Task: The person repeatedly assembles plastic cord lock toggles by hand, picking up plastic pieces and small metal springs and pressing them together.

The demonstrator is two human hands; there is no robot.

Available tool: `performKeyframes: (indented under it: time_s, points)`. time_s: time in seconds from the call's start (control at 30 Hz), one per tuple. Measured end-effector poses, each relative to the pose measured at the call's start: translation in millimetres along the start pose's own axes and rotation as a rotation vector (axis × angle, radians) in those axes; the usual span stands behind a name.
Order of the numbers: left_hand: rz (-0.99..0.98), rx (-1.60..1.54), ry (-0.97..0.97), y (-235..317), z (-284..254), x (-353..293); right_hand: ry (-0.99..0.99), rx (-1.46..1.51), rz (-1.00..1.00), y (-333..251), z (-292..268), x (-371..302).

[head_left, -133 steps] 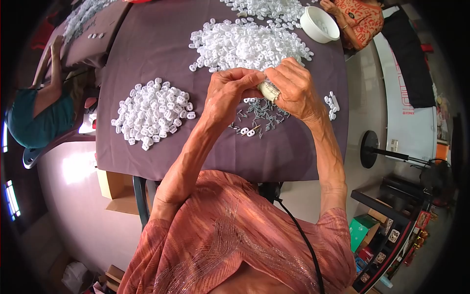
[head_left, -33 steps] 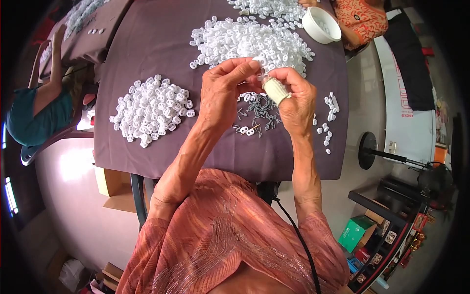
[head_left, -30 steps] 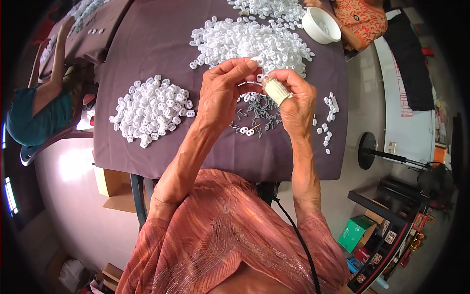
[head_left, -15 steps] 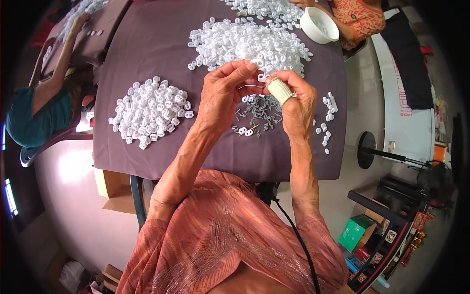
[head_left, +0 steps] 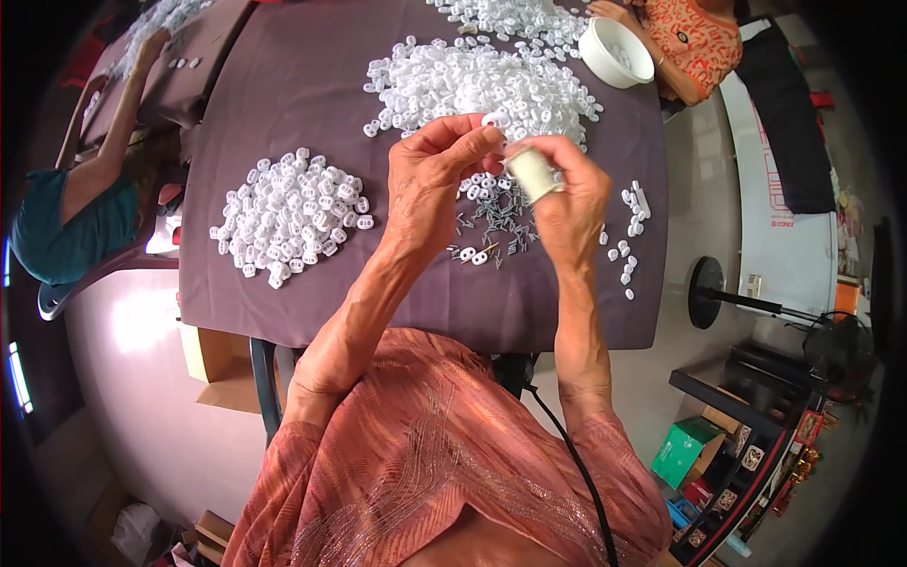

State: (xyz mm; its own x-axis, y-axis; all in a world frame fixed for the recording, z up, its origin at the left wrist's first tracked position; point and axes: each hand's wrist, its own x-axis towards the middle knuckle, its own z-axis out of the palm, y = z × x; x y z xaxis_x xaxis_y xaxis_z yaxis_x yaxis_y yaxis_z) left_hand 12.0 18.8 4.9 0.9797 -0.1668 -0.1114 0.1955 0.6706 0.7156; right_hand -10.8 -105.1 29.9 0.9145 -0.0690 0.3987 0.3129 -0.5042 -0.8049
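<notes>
My left hand is closed, its thumb and forefinger pinching a small white two-holed plastic piece in front of the large heap. Close beside it, my right hand has its fingers curled together and is slightly blurred. A cream ribbed wrap covers one of its digits. Whatever lies between the right fingertips is too smeared to make out. Below the hands are scattered small grey metal pins. White two-holed pieces lie by them with a thin wooden stick.
A large heap of white pieces spreads behind my hands; a smaller pile sits at left. Several loose pieces lie at right. A white tub stands near a person in orange. Another person works at far left.
My right hand has shifted and turned slightly, now blurred, and its wrap has tipped. The left hand keeps its pinch almost in place. The person in orange has moved an arm beside the tub.
</notes>
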Motion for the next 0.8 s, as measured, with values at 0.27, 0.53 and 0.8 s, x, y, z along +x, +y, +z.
performKeyframes:
  time_s: [0.27,0.53,0.8]
  points:
    - [-0.05,0.157,-0.071,2,0,1,-0.22,0.023,0.105,2,-22,27]
    - [-0.069,0.03,-0.032,1,1,2,-0.057,0.271,0.164,10,-17,23]
    - [0.041,0.079,-0.002,6,4,-3,0.029,0.423,0.202,2,-5,12]
